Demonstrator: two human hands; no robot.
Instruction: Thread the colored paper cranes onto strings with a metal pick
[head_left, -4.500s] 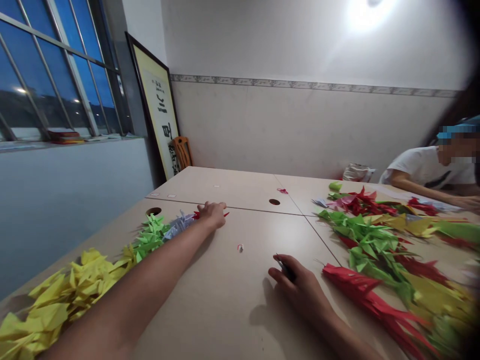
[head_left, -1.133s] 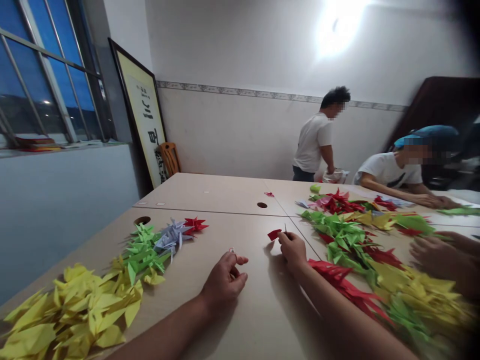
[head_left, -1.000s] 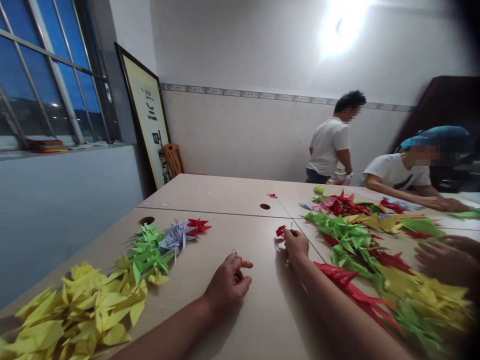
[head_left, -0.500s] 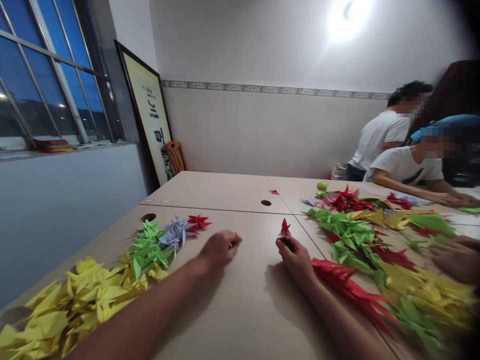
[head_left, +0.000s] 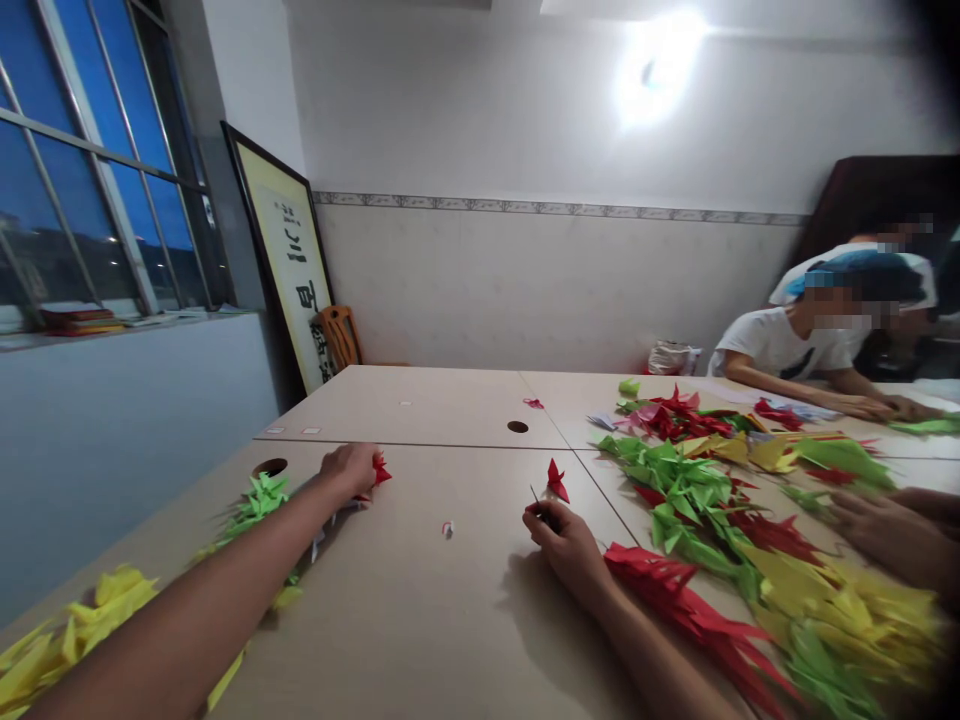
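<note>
Now reaching the left hand [head_left: 351, 470] over to the red paper [head_left: 382, 469] at the end of the folded row [head_left: 257, 503] – can't tell if gripping – while pinching a needle [head_left: 533, 493] in the right hand [head_left: 568, 545], just short of a red paper bird [head_left: 556, 482], so probably handling the row.

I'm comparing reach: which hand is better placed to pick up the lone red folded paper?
Probably the right hand: the red folded paper lies just beyond it, though its fingertips pinch a thin tool. The left hand is farther off, at the red cluster.
</note>
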